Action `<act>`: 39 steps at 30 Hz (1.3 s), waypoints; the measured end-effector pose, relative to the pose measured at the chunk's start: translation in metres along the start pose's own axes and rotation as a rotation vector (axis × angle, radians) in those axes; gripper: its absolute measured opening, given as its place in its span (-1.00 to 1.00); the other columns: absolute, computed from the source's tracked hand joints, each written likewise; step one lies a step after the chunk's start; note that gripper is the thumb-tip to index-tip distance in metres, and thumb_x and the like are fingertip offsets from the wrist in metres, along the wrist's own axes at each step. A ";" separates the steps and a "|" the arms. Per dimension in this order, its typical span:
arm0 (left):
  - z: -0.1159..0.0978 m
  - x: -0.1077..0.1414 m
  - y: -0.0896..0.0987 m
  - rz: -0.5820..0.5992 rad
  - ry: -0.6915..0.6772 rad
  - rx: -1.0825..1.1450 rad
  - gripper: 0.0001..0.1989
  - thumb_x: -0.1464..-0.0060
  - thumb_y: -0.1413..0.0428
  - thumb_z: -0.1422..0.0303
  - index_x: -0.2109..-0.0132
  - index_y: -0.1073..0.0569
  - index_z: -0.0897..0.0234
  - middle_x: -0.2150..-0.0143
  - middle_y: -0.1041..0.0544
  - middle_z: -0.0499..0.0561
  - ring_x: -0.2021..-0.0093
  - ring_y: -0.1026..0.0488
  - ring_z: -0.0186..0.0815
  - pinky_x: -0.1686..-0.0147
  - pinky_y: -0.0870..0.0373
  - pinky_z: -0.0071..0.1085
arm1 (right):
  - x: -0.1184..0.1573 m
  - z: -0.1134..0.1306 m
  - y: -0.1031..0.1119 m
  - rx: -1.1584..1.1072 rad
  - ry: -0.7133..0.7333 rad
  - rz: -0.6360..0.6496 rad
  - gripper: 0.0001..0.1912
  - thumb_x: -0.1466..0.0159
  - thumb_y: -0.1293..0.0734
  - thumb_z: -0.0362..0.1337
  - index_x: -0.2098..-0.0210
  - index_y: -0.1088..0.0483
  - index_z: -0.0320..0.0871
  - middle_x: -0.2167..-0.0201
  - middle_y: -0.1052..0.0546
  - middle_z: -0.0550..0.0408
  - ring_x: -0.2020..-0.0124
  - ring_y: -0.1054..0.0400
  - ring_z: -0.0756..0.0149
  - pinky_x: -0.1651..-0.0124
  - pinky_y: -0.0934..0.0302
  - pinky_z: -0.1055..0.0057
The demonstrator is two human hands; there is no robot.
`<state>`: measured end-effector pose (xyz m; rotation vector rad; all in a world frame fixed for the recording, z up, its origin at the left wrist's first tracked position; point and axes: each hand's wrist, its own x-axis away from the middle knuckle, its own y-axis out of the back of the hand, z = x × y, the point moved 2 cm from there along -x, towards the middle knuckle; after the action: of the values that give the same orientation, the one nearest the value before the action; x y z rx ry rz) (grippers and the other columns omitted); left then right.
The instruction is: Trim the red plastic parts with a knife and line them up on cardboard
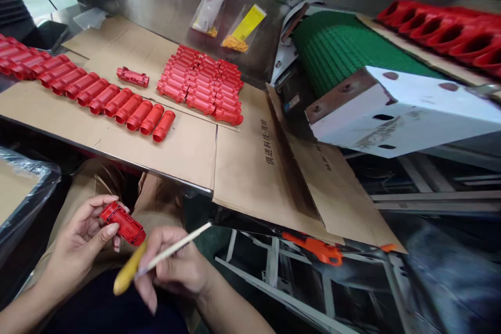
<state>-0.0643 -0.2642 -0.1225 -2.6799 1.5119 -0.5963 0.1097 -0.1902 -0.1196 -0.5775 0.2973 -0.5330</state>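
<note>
Here's the big one: the cardboard-covered desk [180, 151], stretching across the view. Over on its right, a conveyor [332, 47] with a green belt in a white frame, red parts standing on a board above it. Across the cardboard, a long row of red tubes [97, 96] runs side by side from the left edge towards the middle, and beyond its near end sits a tight block of red parts [199, 86]. Down in front, over the lap, the left hand [86, 229] has its fingers closed around one piece; the right hand [172, 261], just beside it, grips a white stick [176, 248] and a yellow handle [129, 274]; whether those two join, can't tell. And there's the red part [124, 224], tilted in the left fingers, off the desk.
</note>
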 end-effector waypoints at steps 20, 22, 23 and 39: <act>0.019 0.000 0.005 0.202 -0.027 0.065 -0.61 -0.20 -0.40 0.26 -0.12 -0.52 0.13 0.28 -0.68 -0.06 0.42 -0.63 -0.33 0.36 -0.65 -0.44 | -0.011 0.009 -0.009 1.110 0.613 -0.253 -0.73 -0.50 -0.35 -0.39 -0.16 -0.52 -0.16 0.07 -0.70 -0.16 0.09 -0.63 0.14 0.04 -0.59 0.17; 0.021 -0.001 0.007 0.209 -0.049 0.044 -0.61 -0.21 -0.39 0.28 -0.13 -0.52 0.12 0.26 -0.68 -0.05 0.41 -0.64 -0.32 0.36 -0.67 -0.44 | -0.010 0.008 -0.009 1.109 0.604 -0.259 -0.74 -0.52 -0.34 -0.36 -0.16 -0.52 -0.13 0.06 -0.71 -0.14 0.10 -0.63 0.14 0.04 -0.59 0.16; 0.022 -0.001 0.008 0.201 -0.053 0.029 -0.61 -0.21 -0.39 0.28 -0.14 -0.52 0.12 0.24 -0.68 -0.05 0.40 -0.64 -0.31 0.35 -0.67 -0.43 | -0.010 0.008 -0.009 1.101 0.601 -0.265 -0.75 -0.53 -0.34 -0.35 -0.16 -0.52 -0.13 0.07 -0.71 -0.14 0.10 -0.63 0.14 0.04 -0.58 0.16; -0.004 0.010 0.000 0.046 0.019 -0.097 -0.57 -0.07 -0.46 0.13 -0.04 -0.63 0.15 0.25 -0.68 -0.04 0.40 -0.58 -0.30 0.35 -0.60 -0.42 | 0.001 0.028 -0.008 0.927 0.299 -0.367 -0.82 -0.41 -0.41 -0.40 0.04 -0.60 -0.09 0.17 -0.73 0.00 0.18 -0.61 0.23 0.09 -0.50 0.29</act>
<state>-0.0606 -0.2718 -0.1150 -2.7076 1.6443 -0.5617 0.1185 -0.1837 -0.0931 0.3640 0.1933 -1.0290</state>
